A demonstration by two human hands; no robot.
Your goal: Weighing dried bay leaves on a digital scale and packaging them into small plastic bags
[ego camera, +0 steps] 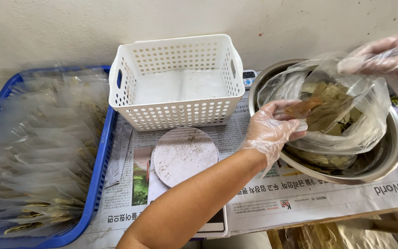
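Evidently both hands wear thin clear gloves, likely to keep the dried leaves clean. The left hand [272, 131] is curled shut, pinching 1 brown leaf [302, 109] at the mouth of a clear plastic bag [346, 115], while the right hand [385, 57] grips the bag's upper edge, holding it open. That bag sits inside a steel bowl [383, 161] holding more leaves. Close by, a round-platform kitchen scale [185, 154] rests on newspaper [300, 198] covering the tabletop. Behind it stands a white perforated basket [176, 113], and a blue crate [98, 170] holds rows of filled packets [38, 161].
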